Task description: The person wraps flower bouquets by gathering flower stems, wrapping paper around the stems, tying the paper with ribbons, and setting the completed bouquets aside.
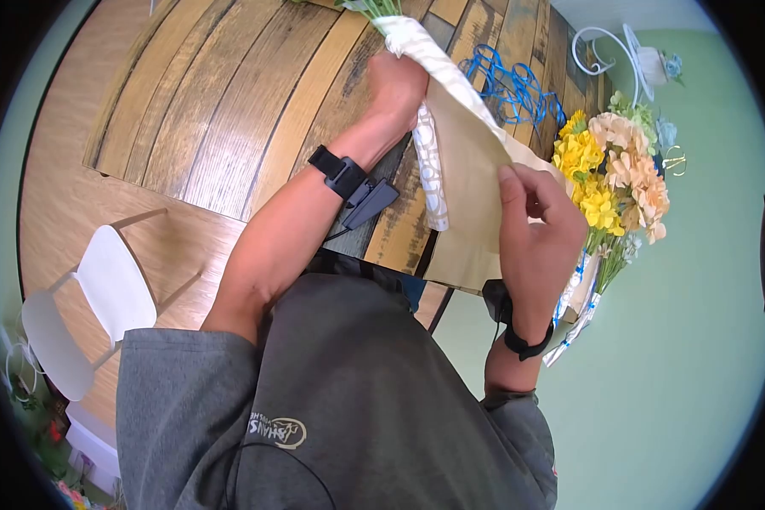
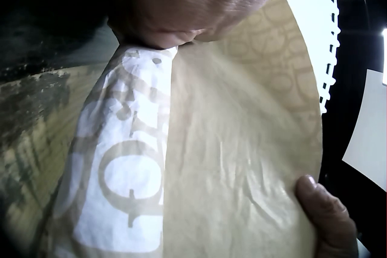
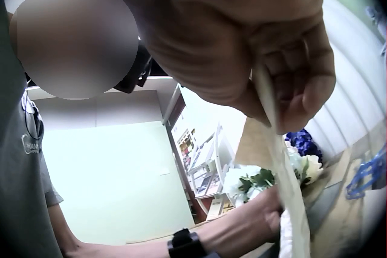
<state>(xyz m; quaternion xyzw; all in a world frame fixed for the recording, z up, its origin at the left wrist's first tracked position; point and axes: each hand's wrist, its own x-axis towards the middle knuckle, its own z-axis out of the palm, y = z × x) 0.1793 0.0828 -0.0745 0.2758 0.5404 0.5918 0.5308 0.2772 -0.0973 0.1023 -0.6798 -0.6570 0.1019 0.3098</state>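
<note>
Wrapping paper (image 1: 472,153), upper middle of the head view, appears light, crisp and easily creased; its edge is the sound hold. My right hand (image 1: 546,225) pinches that edge, thumb against fingers; my left hand (image 1: 397,89) grips the narrow end, fingertips hidden.

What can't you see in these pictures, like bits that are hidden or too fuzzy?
- Fingertips of the left hand: tucked out of sight behind the hand and paper, head view.
- Far ends of the green stems: cut off by the top edge, head view.
- What the little things on the rack are: too small, right wrist view.
- What's under the round patch: blurred, right wrist view.
</note>
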